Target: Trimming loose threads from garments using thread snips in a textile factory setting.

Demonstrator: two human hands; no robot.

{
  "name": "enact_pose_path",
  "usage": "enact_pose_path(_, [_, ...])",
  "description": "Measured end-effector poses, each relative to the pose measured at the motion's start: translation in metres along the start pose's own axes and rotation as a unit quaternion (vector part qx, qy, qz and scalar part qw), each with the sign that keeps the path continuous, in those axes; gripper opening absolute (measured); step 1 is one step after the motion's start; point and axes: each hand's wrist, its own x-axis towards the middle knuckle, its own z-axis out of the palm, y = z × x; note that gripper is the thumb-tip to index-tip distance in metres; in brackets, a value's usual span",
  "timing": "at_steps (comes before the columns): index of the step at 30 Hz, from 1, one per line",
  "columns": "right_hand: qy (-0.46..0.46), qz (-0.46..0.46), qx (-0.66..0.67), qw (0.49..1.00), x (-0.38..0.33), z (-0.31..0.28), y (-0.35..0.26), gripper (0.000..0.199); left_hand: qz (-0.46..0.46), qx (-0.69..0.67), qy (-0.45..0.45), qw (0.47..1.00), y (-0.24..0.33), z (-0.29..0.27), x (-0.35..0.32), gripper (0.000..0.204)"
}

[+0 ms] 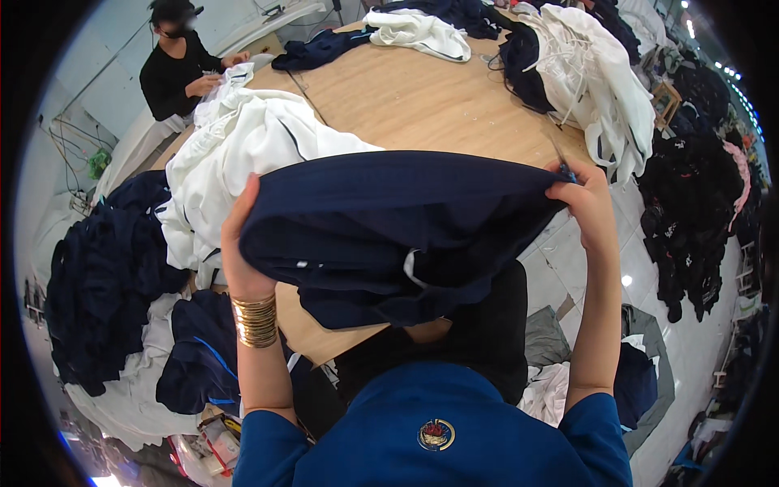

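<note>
**A:** Your blue collar w/ the round badge [436, 434] is closest to the cam, bottom centre. Past that, biggest thing is the wooden table [422, 101], curved edge, running from you up to the far end. It's ringed w/ clothes: a white heap [243, 146] on your left side of it, another white pile [600, 89] far right, dark navy stacks [97, 284] spilling off the left, black stuff [690, 219] hanging on the right.

**B:** And the piece I've got?

**A:** Navy garment [389, 235], held up in the air between you and the table, just over the near edge. You've got it stretched wide, top edge pulled taut, prob so the fabric opens flat and you can look it over; the rest sags in folds below.

**B:** Hands?

**A:** Well apart, one per end. Left hand [239, 243] is clamped on the left edge, fingers wrapped over the cloth, gold bangles [256, 321] stacked on that wrist. Right hand [583, 195] pinches the right corner up high. Looks like a small blue-handled tool [565, 169] is sticking out of that grip too, maybe snips, too small to say 4 sure.

**B:** Anyone else?

**A:** Yep, another person in black [174, 69] at the far left of the table, their hands on white fabric. Not your hands, don't mix em up.
</note>
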Motion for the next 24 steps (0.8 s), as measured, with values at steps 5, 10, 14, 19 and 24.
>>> enact_pose_path(5, [0.084, -0.066, -0.186, 0.977, 0.000, -0.003, 0.008, 0.017, 0.059, 0.026, 0.026, 0.998, 0.015, -0.022, 0.001, 0.040])
enact_pose_path(10, [0.032, 0.017, 0.034, 0.999, -0.014, -0.013, -0.013, 0.016, 0.103, 0.232, 0.061, 0.965, 0.017, -0.044, 0.007, 0.043])
enact_pose_path(14, [-0.009, 0.067, 0.121, 0.990, -0.018, -0.014, -0.020, 0.018, 0.178, 0.594, 0.023, 0.784, 0.018, -0.056, 0.003, 0.061])
enact_pose_path(19, [-0.033, 0.040, 0.124, 0.991, -0.020, -0.021, -0.021, 0.019, 0.177, 0.605, 0.019, 0.776, 0.016, -0.048, 0.001, 0.049])
enact_pose_path(24, [-0.013, 0.034, 0.116, 0.993, -0.024, -0.023, -0.028, 0.015, -0.084, 0.268, 0.045, 0.959, 0.016, -0.034, 0.013, 0.033])
